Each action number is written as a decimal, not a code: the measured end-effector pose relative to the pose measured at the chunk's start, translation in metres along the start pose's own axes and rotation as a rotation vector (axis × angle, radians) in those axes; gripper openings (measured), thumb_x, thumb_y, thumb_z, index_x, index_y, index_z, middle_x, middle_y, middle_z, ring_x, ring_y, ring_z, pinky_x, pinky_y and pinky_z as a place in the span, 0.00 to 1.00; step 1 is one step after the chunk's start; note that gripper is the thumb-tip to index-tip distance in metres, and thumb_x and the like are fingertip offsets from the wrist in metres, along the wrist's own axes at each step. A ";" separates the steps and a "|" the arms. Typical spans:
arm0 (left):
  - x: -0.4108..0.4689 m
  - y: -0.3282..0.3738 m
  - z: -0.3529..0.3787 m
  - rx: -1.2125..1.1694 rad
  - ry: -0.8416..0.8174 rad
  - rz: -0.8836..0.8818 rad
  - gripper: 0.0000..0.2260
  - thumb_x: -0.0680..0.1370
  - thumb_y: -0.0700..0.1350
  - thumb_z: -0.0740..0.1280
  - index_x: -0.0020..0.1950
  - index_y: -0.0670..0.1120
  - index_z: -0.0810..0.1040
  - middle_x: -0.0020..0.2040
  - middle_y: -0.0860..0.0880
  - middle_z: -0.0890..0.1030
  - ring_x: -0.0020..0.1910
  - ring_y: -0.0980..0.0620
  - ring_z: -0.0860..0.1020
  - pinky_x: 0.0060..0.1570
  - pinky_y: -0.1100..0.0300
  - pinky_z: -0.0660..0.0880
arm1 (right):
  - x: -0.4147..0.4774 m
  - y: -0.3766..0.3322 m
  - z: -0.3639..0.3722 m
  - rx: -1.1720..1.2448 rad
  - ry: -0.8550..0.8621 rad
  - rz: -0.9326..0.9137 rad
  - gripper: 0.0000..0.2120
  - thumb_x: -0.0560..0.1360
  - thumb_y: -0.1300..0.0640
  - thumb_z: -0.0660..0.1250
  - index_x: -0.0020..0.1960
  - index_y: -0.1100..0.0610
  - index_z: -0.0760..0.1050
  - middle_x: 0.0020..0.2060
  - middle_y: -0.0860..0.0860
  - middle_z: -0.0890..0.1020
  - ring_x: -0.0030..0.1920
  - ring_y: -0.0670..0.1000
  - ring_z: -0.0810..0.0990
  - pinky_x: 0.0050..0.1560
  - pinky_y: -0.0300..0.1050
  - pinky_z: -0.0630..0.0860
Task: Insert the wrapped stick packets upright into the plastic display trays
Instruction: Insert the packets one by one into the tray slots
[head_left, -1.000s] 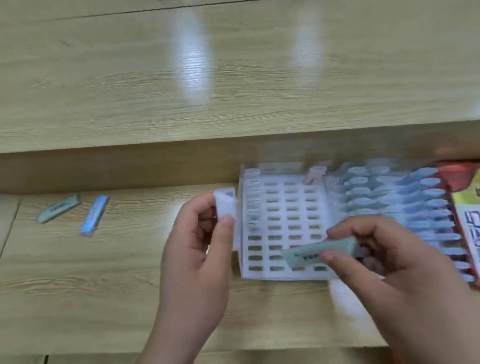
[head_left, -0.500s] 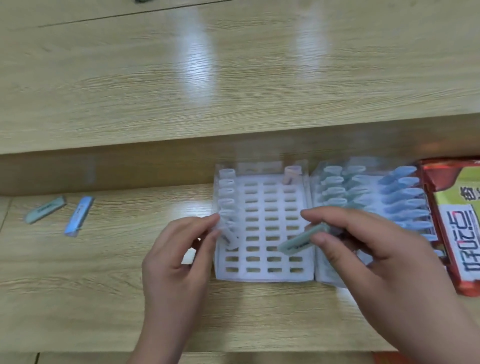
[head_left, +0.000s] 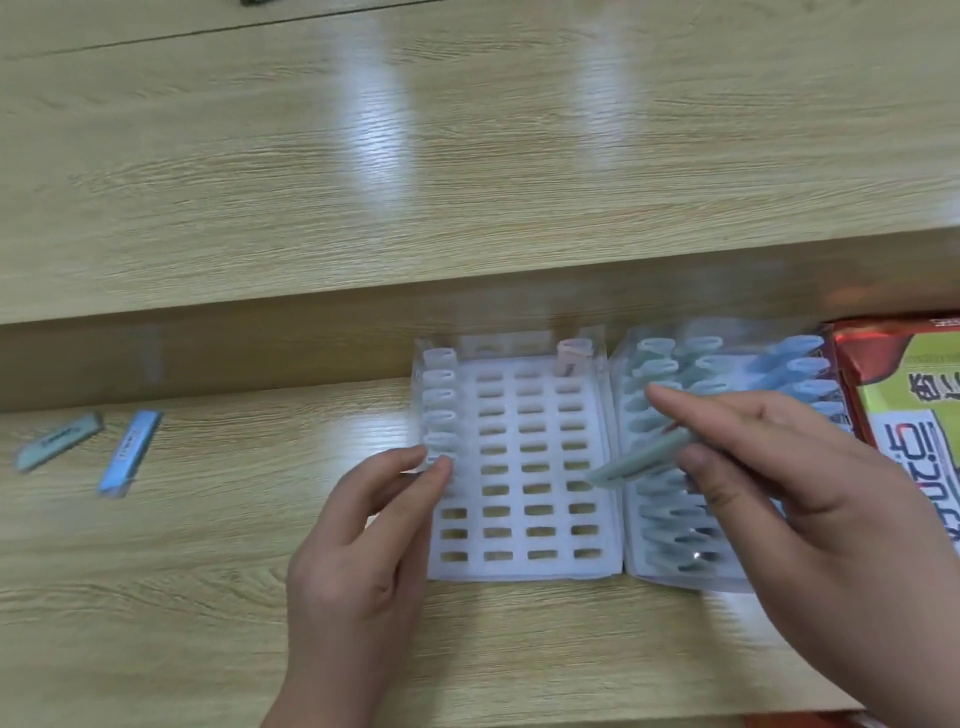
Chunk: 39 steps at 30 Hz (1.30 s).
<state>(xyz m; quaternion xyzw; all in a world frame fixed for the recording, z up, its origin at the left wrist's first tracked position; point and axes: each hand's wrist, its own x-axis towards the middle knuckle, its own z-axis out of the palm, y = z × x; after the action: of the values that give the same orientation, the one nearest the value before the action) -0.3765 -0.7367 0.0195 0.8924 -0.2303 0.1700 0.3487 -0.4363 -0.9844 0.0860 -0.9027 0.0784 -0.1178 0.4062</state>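
Note:
A white slotted display tray (head_left: 519, 569) sits on the wooden table. Several white packets (head_left: 440, 395) stand in its left column and one pink packet (head_left: 573, 358) in its far right corner. My left hand (head_left: 363, 551) pinches a white packet (head_left: 439, 464) standing in the left column. My right hand (head_left: 779, 499) holds a green stick packet (head_left: 639, 462) tilted, its tip over the tray's right column. A second tray (head_left: 691, 577) to the right is packed with green and blue packets.
Two loose packets lie on the table at left, a green one (head_left: 57, 441) and a blue one (head_left: 130, 452). A red and yellow package (head_left: 914, 415) lies at the right edge. A raised wooden ledge (head_left: 260, 343) runs behind the trays.
My left hand brought the white packet from beside the tray down into its left column. My right hand kept the green packet, tip now nearer the tray's right column. The view shifted.

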 end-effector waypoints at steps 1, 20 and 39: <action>-0.001 -0.001 0.001 0.077 -0.001 0.041 0.11 0.75 0.34 0.70 0.56 0.42 0.84 0.57 0.44 0.81 0.52 0.51 0.81 0.50 0.57 0.77 | 0.000 0.002 -0.002 0.012 0.004 0.016 0.19 0.75 0.54 0.65 0.63 0.38 0.76 0.48 0.40 0.79 0.47 0.44 0.81 0.47 0.30 0.71; 0.035 0.100 0.081 -0.043 -0.383 0.177 0.19 0.83 0.50 0.59 0.70 0.43 0.75 0.74 0.48 0.71 0.75 0.50 0.66 0.71 0.52 0.67 | 0.008 0.044 -0.059 0.207 0.198 0.191 0.08 0.71 0.46 0.70 0.49 0.39 0.76 0.42 0.39 0.82 0.41 0.43 0.83 0.34 0.38 0.80; 0.027 0.093 0.080 -0.005 -0.405 0.173 0.20 0.83 0.47 0.57 0.73 0.43 0.72 0.76 0.48 0.67 0.77 0.50 0.62 0.71 0.47 0.66 | 0.003 0.057 -0.039 -0.158 0.013 -0.128 0.09 0.73 0.50 0.67 0.47 0.52 0.83 0.43 0.41 0.83 0.44 0.43 0.82 0.45 0.41 0.76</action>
<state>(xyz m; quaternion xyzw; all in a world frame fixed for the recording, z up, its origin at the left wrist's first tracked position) -0.3917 -0.8610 0.0266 0.8845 -0.3718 0.0158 0.2815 -0.4470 -1.0504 0.0686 -0.9344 0.0321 -0.1430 0.3247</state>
